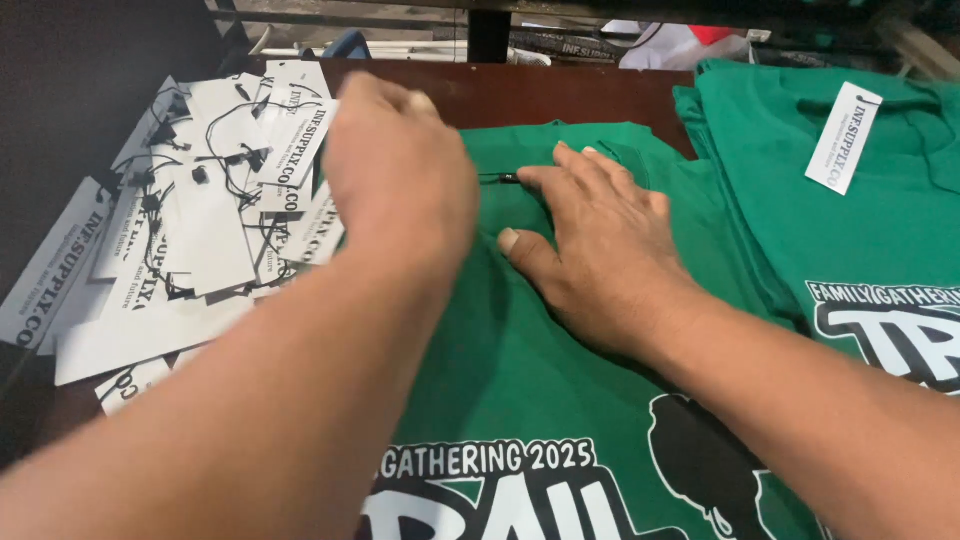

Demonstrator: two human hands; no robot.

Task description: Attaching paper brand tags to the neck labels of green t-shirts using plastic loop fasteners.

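a green t-shirt (520,380) lies flat on the table, the right hand (600,250) pressed open on it near the collar. just beyond, the left hand (400,175) hovers blurred by a pile of white hang tags (200,220), its grip unclear; a tagged stack of green shirts (850,230) sits right.

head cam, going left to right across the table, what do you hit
Pile of white hang tags with black strings → left hand reaching beside the tags → right hand pressed flat on the green printed shirt → stack of green shirts with a white tag on top.
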